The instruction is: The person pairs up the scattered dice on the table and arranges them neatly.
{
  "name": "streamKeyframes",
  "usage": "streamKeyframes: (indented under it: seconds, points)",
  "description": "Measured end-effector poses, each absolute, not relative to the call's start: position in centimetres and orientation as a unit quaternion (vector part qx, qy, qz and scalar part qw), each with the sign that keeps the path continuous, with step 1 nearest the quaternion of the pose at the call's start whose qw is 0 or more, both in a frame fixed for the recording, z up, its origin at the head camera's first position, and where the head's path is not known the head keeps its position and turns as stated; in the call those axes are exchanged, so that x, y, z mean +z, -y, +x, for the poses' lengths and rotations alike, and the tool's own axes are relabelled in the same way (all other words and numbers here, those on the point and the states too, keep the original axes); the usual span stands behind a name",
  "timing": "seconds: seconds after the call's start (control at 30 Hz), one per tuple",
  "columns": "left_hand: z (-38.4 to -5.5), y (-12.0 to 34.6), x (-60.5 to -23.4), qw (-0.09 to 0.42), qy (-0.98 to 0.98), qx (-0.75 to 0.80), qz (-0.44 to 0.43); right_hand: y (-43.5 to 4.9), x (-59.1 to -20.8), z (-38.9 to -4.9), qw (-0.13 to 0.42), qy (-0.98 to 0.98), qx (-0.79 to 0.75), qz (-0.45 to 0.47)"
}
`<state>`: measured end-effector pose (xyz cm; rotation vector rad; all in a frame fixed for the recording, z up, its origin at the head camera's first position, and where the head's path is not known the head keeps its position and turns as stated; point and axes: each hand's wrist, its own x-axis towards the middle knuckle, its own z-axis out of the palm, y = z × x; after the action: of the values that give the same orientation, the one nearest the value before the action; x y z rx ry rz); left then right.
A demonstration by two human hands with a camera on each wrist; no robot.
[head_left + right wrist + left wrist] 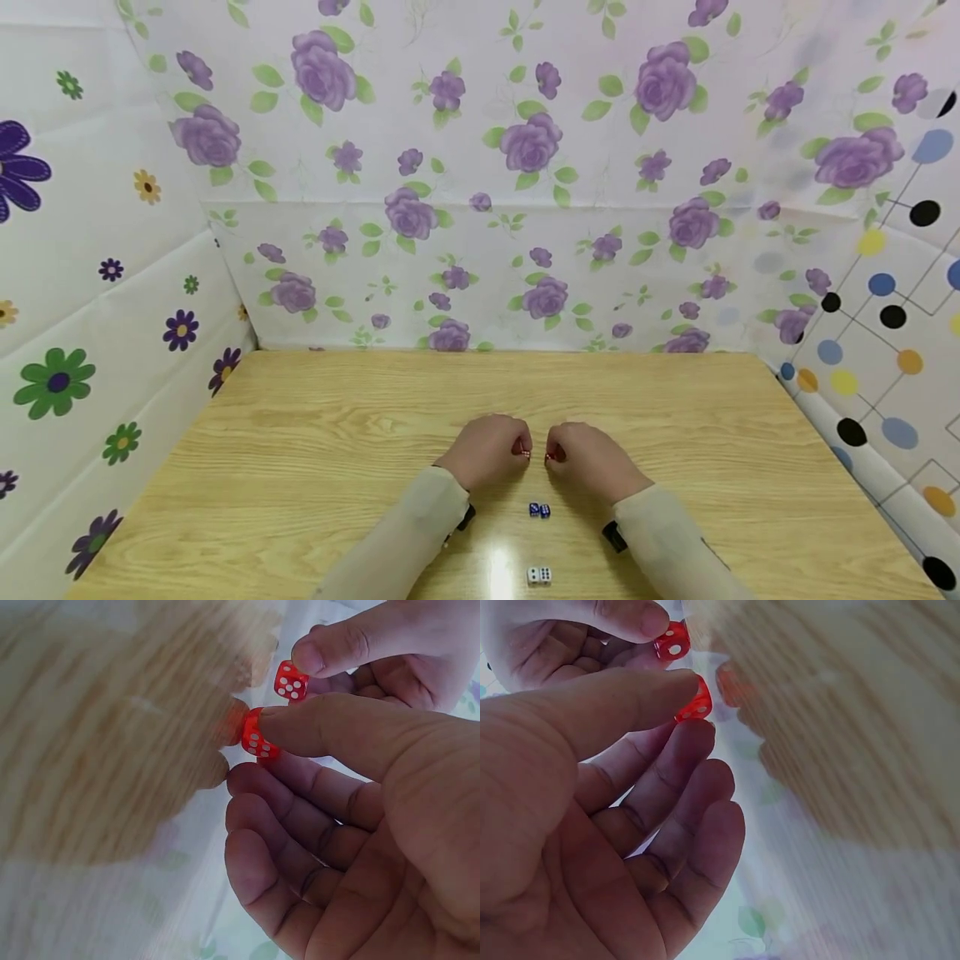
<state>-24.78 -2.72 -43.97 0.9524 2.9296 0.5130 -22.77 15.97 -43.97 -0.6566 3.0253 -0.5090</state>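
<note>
Between the thumb and fingers of my left hand (pixel 491 448) I pinch a translucent red die (pixel 697 703) with white dots. My right hand (pixel 590 458) pinches a second red die (pixel 259 736) the same way. Both dice are close over the wooden table, where their reflections show in the wrist views. A narrow gap parts the two hands in the head view, thumbs turned toward each other. Closer to me, two dark blue dice (pixel 539 510) lie side by side. Nearer still sits a pair of white dice (pixel 539 575) with dark dots.
The pale wooden table (pixel 315 433) reaches back to a hanging cloth (pixel 480 275) with purple roses. A flower-print cloth (pixel 135 333) borders the left side, and a dotted cloth (pixel 862 350) the right. A bright glare patch lies left of the white dice.
</note>
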Motion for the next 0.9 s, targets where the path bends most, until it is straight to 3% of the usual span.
streamKeyframes:
  seconds: [0.63, 0.9]
  points:
    - [-25.4, 2.0, -44.9, 0.019, -0.938, 0.178, 0.298, -15.4, -44.6, -23.4, -0.018, -0.955, -0.182, -0.234]
    - [-25.3, 2.2, -44.9, 0.034, -0.934, 0.197, 0.298, -15.6, -45.0, -23.6, 0.001, -0.952, -0.199, -0.233]
